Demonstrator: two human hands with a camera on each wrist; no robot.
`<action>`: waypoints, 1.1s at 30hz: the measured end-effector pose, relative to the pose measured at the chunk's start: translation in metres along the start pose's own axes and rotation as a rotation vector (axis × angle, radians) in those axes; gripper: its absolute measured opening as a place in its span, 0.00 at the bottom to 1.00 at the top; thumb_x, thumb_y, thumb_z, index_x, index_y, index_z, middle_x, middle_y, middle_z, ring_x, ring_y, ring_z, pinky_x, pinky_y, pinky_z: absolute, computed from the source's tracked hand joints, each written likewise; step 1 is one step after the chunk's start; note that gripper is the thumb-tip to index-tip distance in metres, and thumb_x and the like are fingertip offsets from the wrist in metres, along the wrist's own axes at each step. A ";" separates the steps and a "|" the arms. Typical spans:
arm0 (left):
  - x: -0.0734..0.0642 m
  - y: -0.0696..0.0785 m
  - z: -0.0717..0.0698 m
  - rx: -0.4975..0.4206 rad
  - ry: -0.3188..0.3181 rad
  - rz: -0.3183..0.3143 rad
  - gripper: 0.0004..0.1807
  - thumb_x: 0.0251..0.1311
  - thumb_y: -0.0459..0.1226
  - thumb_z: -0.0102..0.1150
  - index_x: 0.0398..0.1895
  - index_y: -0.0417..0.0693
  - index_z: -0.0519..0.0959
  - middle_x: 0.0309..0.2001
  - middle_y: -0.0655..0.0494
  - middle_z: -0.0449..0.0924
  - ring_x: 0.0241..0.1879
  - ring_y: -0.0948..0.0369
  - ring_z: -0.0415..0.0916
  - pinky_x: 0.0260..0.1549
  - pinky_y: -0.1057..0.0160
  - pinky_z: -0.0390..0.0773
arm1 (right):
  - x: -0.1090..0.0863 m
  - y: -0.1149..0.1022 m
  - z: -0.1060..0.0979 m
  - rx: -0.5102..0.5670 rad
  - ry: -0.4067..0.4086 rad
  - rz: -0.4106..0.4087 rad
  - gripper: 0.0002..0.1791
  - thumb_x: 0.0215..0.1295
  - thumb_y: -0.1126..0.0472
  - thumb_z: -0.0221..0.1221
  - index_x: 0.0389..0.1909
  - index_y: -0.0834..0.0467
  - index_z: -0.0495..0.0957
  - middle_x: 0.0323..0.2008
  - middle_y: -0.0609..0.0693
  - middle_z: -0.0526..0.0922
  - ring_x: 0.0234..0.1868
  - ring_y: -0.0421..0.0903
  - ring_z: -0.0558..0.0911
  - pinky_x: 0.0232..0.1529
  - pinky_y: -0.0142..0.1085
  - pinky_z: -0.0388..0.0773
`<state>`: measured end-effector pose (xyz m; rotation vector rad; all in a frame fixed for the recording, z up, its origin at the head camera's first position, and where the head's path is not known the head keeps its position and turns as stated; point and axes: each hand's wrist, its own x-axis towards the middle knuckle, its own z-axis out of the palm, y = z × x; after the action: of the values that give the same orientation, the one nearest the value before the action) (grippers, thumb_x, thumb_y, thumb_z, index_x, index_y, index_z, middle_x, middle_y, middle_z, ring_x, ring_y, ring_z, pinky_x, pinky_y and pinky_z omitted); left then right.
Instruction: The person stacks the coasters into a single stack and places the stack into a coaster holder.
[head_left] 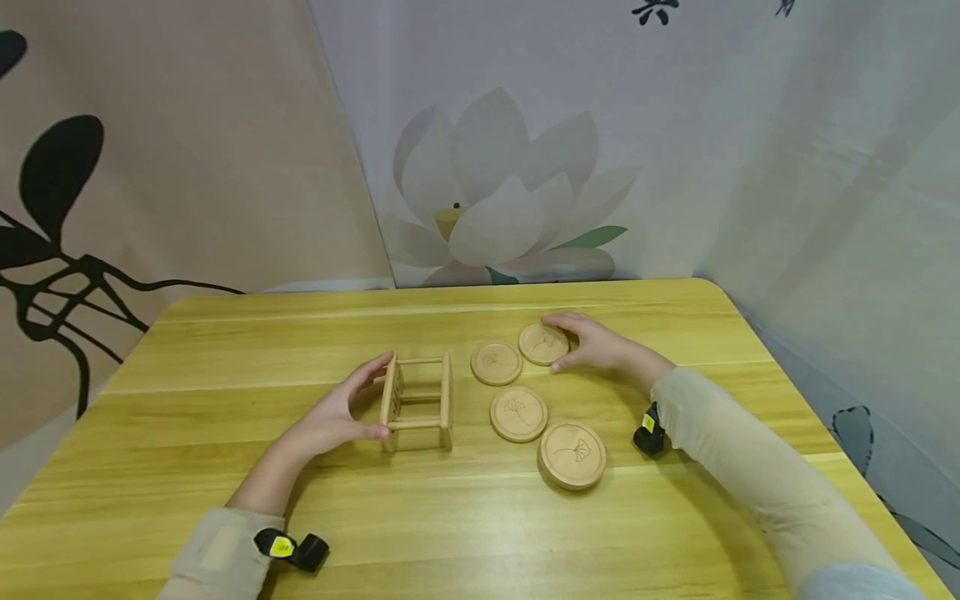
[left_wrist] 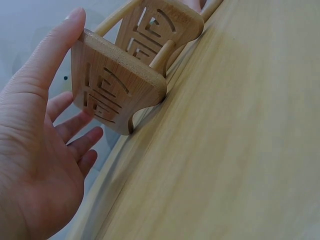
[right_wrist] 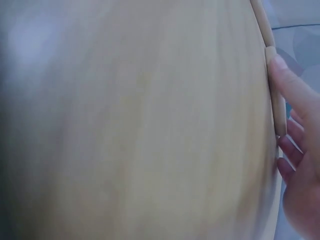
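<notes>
A wooden coaster rack [head_left: 442,404] with round rods stands left of the coasters. My left hand [head_left: 333,421] grips its left side panel [left_wrist: 107,82], thumb at the near edge and fingers at the far edge. The left wrist view shows cut-out patterns in both panels. At the far right, my right hand [head_left: 596,343] holds a round wooden coaster [head_left: 542,343] by its rim, thumb on the near side. In the right wrist view that coaster [right_wrist: 276,95] lies edge-on, flat on the table. Another coaster [head_left: 496,363] lies beside it.
Nearer on the wooden table [head_left: 360,525] lie a leaf-engraved coaster [head_left: 518,414] and a thicker-looking coaster or stack [head_left: 572,455]; which it is I cannot tell. A printed curtain [head_left: 510,167] hangs behind the table's back edge.
</notes>
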<state>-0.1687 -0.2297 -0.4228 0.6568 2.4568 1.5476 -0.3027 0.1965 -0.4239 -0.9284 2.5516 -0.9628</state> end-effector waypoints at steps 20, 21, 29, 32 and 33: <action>0.000 0.001 0.000 0.006 0.001 -0.004 0.56 0.45 0.37 0.75 0.76 0.59 0.50 0.72 0.44 0.52 0.69 0.38 0.44 0.61 0.30 0.42 | -0.004 -0.002 -0.002 0.033 0.013 0.038 0.47 0.51 0.53 0.72 0.70 0.62 0.62 0.69 0.62 0.58 0.70 0.60 0.54 0.68 0.55 0.51; 0.000 0.001 0.000 0.007 0.000 -0.003 0.56 0.45 0.37 0.75 0.76 0.60 0.50 0.72 0.44 0.52 0.69 0.38 0.44 0.61 0.30 0.42 | -0.005 -0.002 -0.003 0.041 0.021 0.040 0.46 0.52 0.53 0.72 0.70 0.62 0.62 0.69 0.62 0.58 0.70 0.60 0.54 0.67 0.55 0.52; 0.000 0.000 0.000 0.002 -0.002 -0.009 0.56 0.46 0.37 0.75 0.76 0.57 0.49 0.72 0.43 0.52 0.69 0.37 0.44 0.61 0.29 0.41 | -0.018 -0.008 -0.009 0.058 0.082 0.027 0.46 0.50 0.54 0.72 0.69 0.63 0.63 0.68 0.60 0.61 0.69 0.58 0.56 0.68 0.55 0.50; -0.001 0.000 0.000 0.001 0.000 -0.004 0.57 0.46 0.38 0.75 0.76 0.55 0.49 0.72 0.43 0.51 0.69 0.37 0.44 0.61 0.29 0.41 | -0.024 -0.015 -0.010 0.066 0.094 0.023 0.46 0.50 0.54 0.73 0.69 0.63 0.63 0.68 0.61 0.60 0.69 0.59 0.56 0.67 0.57 0.50; -0.001 0.000 0.000 0.000 -0.001 -0.002 0.57 0.45 0.38 0.75 0.76 0.54 0.49 0.72 0.43 0.51 0.69 0.37 0.44 0.61 0.29 0.41 | -0.026 -0.017 -0.011 0.064 0.097 0.022 0.46 0.50 0.54 0.73 0.69 0.63 0.63 0.68 0.61 0.60 0.69 0.59 0.56 0.67 0.58 0.51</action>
<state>-0.1677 -0.2300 -0.4228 0.6541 2.4559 1.5466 -0.2792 0.2090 -0.4043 -0.8545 2.5871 -1.1022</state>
